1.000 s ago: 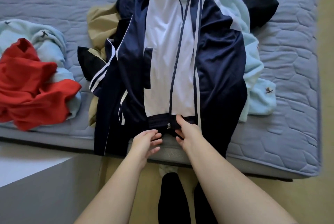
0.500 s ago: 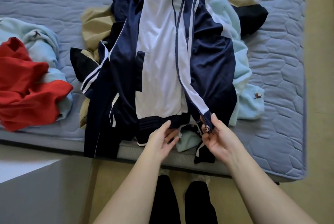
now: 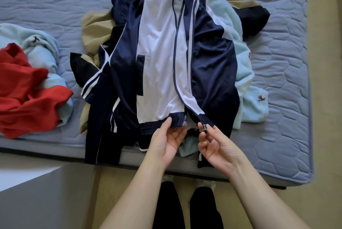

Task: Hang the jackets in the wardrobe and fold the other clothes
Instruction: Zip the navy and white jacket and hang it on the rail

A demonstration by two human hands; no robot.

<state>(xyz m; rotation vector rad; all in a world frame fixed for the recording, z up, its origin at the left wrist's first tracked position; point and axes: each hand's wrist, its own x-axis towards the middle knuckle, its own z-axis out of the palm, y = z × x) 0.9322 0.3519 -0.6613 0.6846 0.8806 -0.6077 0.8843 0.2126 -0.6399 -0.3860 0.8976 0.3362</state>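
1. While the navy-and-white jacket (image 3: 166, 53) lies face-up on a heap of clothes, stretching away from both hands, its hem ends right at the fingertips, at the near edge of the mattress (image 3: 277, 62).
2. The left hand (image 3: 166, 145), palm turned up, pinches the ribbed hem of one white front, thumb on top and fingers underneath. The right hand (image 3: 216, 147) pinches the other hem corner, thumb and forefinger closed just under the metal zip slider (image 3: 203, 127).
3. Both bottom ends are held close together with a small gap between them. To me this looks like lining up the zip so the jacket can be fastened and hang straight in the wardrobe, which I cannot see from here.
4. The cloth is glossy navy with white fronts and white stripes beside the zip. Beyond the hands the fronts lie edge to edge; whether the teeth are meshed up there I cannot tell. One striped sleeve (image 3: 96, 127) trails over the mattress edge, left of the left hand.
5. A pale-blue fleece (image 3: 246, 80) shows from under the jacket, right of the right hand. Tan cloth (image 3: 96, 30) and black cloth (image 3: 253, 17) lie farther off. A red garment (image 3: 27, 90) sits well away to the left.
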